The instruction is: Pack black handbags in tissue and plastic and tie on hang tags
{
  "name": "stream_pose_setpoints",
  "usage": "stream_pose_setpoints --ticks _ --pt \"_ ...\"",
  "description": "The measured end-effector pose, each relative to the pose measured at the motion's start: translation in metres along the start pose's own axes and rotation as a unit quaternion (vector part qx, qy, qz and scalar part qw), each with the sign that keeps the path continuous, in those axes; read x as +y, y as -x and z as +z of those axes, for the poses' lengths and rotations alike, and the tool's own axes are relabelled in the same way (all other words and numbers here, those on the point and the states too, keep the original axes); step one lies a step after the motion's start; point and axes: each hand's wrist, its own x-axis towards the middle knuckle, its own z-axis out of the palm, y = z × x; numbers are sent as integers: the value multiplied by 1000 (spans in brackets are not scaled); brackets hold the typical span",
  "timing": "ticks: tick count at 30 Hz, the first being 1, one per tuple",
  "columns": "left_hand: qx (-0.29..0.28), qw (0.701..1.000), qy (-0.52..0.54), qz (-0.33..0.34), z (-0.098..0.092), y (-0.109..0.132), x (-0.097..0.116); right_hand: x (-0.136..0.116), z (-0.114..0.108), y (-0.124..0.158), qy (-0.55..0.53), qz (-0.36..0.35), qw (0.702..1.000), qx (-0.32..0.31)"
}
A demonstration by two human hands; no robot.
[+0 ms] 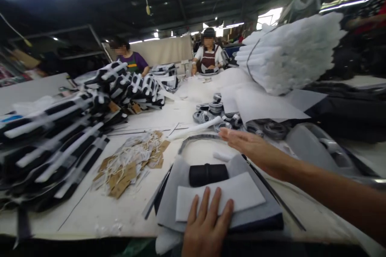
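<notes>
The white strip (pixel 220 200) lies flat on a grey stack (pixel 169 209) at the near edge of the table (pixel 99 209), right of centre. The left hand (pixel 206 225) rests on the strip's near edge with its fingers straight, slightly spread and pressed flat; it grips nothing. Just beyond the strip, a black roll (pixel 208 174) lies across the stack. The right hand (pixel 250 146) reaches in from the right above and beyond the roll. It is open, with the fingers straight and close together and the palm turned left, and it closes on nothing; whether it touches anything below cannot be told. A small white piece (pixel 221 156) lies just beside it, with a curved grey band (pixel 199 139) and a white tube (pixel 196 128) a little farther off. To the left is a heap of brown paper tags (pixel 129 164) with white strings, their print too blurred to read. Farther left, stacks of black-and-white striped garments (pixel 54 144) run toward the far side. Coils of tape (pixel 215 108) sit beyond the right hand, partly under white sheets (pixel 262 106). A big white bundle (pixel 289 52) lies far right, and a grey machine (pixel 313 144) stands near right. At the far end sit a person in purple (pixel 135 62) and a person in a dark apron (pixel 208 58).
</notes>
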Motion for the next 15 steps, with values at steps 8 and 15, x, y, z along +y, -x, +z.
stream_pose_setpoints --ticks 8,15 --pt "16 1000 7 -14 0 1 3 28 56 36 -345 223 907 88" --pt "26 1000 -6 7 -4 -4 -1 65 69 129 -375 128 907 143"
